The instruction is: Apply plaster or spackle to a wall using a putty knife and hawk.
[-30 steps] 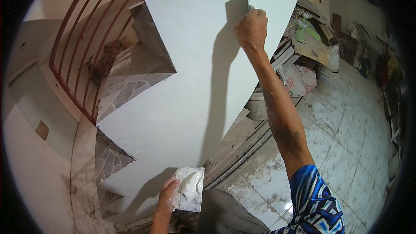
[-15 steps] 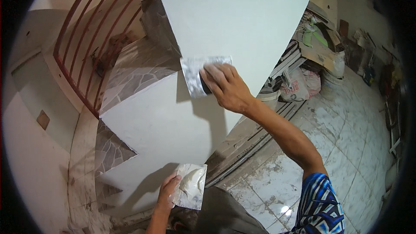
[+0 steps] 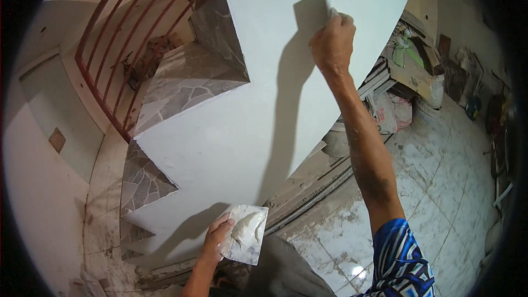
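My left hand (image 3: 218, 237) grips a flat square metal plate (image 3: 254, 252) by its left side, low in the picture. A thick lump of white putty (image 3: 247, 228) lies on that plate. Higher up, my right hand (image 3: 334, 42) is closed around a putty scraper (image 3: 329, 4), whose thin blade shows nearly edge-on. The scraper is at the white side wall of the staircase (image 3: 214, 143), near its upper end; whether the blade touches cannot be made out. A dark shadow of my arm and the tool falls on the white surface.
Grey stone-patterned stair steps (image 3: 192, 77) border the white wall on the left, with a red metal railing (image 3: 104, 99) beyond. At right stand buckets (image 3: 434, 92), a sack (image 3: 393, 113) and piled boards (image 3: 412, 77). Long pipes (image 3: 313, 201) lie along the stair base beside a dusty tiled floor (image 3: 429, 187).
My right hand has moved up and to the right with the scraper, which has turned from face-on to nearly edge-on. My left hand and its plate stay almost in place; the view has shifted slightly.
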The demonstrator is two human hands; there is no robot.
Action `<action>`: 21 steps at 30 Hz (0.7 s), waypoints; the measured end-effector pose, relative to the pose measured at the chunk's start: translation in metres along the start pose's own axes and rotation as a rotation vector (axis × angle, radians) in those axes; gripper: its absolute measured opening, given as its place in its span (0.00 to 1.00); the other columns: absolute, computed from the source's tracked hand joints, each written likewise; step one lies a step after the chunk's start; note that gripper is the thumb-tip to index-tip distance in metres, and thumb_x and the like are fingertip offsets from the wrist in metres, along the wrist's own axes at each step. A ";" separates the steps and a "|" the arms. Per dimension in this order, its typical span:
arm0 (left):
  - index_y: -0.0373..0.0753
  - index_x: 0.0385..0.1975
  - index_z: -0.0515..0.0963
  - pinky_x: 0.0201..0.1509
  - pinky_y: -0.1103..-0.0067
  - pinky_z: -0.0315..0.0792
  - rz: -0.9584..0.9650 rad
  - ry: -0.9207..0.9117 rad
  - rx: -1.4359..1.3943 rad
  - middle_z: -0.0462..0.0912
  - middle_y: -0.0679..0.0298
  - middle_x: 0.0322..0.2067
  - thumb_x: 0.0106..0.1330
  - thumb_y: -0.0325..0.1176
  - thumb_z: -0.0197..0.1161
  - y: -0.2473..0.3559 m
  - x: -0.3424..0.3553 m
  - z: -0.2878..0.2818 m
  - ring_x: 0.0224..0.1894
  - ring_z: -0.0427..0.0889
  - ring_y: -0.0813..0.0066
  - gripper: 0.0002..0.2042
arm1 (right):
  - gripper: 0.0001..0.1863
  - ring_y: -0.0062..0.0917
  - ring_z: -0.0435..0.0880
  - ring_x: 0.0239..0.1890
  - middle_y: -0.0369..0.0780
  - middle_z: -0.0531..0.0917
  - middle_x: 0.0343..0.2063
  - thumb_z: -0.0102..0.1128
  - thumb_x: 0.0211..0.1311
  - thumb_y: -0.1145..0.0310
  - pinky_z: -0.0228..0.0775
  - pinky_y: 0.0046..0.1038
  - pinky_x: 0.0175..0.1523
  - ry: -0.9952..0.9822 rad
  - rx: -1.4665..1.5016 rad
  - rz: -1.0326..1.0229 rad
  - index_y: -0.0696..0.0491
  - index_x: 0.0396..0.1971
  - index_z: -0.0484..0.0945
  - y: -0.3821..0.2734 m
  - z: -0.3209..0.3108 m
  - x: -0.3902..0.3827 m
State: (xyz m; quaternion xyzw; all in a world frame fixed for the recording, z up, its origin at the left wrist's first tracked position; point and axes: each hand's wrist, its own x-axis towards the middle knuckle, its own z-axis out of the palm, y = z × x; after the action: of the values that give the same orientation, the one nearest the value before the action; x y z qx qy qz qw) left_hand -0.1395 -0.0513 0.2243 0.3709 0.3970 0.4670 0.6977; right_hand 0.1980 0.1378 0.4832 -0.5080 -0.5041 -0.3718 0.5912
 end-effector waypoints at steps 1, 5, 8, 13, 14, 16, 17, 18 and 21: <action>0.27 0.52 0.72 0.49 0.79 0.74 0.003 0.000 -0.001 0.80 0.58 0.45 0.67 0.32 0.54 -0.001 0.001 -0.001 0.44 0.80 0.74 0.17 | 0.27 0.46 0.72 0.50 0.58 0.72 0.49 0.57 0.54 0.78 0.68 0.45 0.55 -0.029 -0.010 0.016 0.69 0.55 0.66 -0.003 0.003 -0.002; 0.27 0.52 0.72 0.49 0.79 0.74 -0.013 -0.034 -0.010 0.80 0.59 0.44 0.68 0.31 0.53 -0.002 0.004 -0.002 0.43 0.79 0.75 0.17 | 0.30 0.46 0.69 0.53 0.56 0.71 0.50 0.59 0.49 0.77 0.62 0.45 0.57 0.006 -0.042 -0.245 0.66 0.56 0.67 -0.035 0.005 -0.020; 0.27 0.53 0.71 0.51 0.77 0.73 -0.016 -0.032 -0.010 0.79 0.57 0.46 0.66 0.31 0.55 -0.004 0.006 -0.007 0.45 0.79 0.71 0.19 | 0.27 0.45 0.68 0.52 0.52 0.69 0.52 0.52 0.55 0.73 0.61 0.44 0.57 -0.036 0.040 -0.531 0.65 0.56 0.67 -0.054 -0.003 -0.048; 0.27 0.55 0.69 0.54 0.75 0.72 -0.007 -0.001 0.005 0.78 0.55 0.48 0.65 0.32 0.58 -0.012 0.006 -0.020 0.48 0.79 0.68 0.22 | 0.26 0.42 0.66 0.58 0.50 0.68 0.55 0.50 0.59 0.70 0.58 0.44 0.63 -0.304 0.146 -0.816 0.63 0.58 0.67 -0.046 -0.030 -0.107; 0.27 0.54 0.70 0.53 0.77 0.72 -0.003 0.012 0.015 0.79 0.57 0.47 0.66 0.32 0.57 -0.010 0.006 -0.014 0.47 0.78 0.71 0.20 | 0.26 0.42 0.65 0.60 0.50 0.68 0.56 0.50 0.59 0.70 0.57 0.44 0.64 -0.379 0.210 -0.890 0.62 0.58 0.67 -0.038 -0.035 -0.116; 0.27 0.53 0.72 0.53 0.79 0.71 -0.010 0.029 0.024 0.79 0.59 0.46 0.67 0.32 0.56 -0.009 0.007 -0.009 0.46 0.78 0.75 0.18 | 0.27 0.41 0.65 0.60 0.49 0.67 0.57 0.52 0.59 0.69 0.56 0.46 0.65 -0.432 0.276 -0.916 0.60 0.59 0.67 -0.020 -0.041 -0.127; 0.26 0.53 0.71 0.54 0.79 0.70 -0.017 0.032 0.036 0.79 0.58 0.46 0.66 0.33 0.57 -0.009 0.009 -0.006 0.46 0.77 0.75 0.19 | 0.28 0.42 0.65 0.60 0.49 0.66 0.58 0.54 0.57 0.69 0.56 0.46 0.65 -0.419 0.265 -0.853 0.59 0.60 0.66 -0.009 -0.048 -0.126; 0.26 0.53 0.71 0.55 0.79 0.70 -0.020 0.053 0.046 0.79 0.58 0.46 0.66 0.33 0.58 -0.008 0.006 -0.007 0.47 0.77 0.75 0.20 | 0.30 0.42 0.65 0.60 0.49 0.65 0.58 0.56 0.56 0.70 0.57 0.46 0.64 -0.405 0.272 -0.790 0.58 0.61 0.65 -0.004 -0.050 -0.127; 0.25 0.54 0.70 0.55 0.79 0.70 -0.016 0.137 0.022 0.78 0.58 0.47 0.65 0.34 0.59 -0.012 0.005 -0.011 0.48 0.77 0.74 0.22 | 0.30 0.46 0.71 0.51 0.53 0.72 0.50 0.51 0.52 0.86 0.67 0.42 0.56 -0.100 0.097 -0.402 0.61 0.60 0.65 0.004 -0.049 -0.103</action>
State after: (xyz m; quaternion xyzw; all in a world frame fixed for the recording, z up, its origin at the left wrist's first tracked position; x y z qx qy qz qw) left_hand -0.1436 -0.0484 0.2085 0.3426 0.4521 0.4813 0.6683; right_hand 0.1900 0.0836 0.3835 -0.3861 -0.6413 -0.4321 0.5030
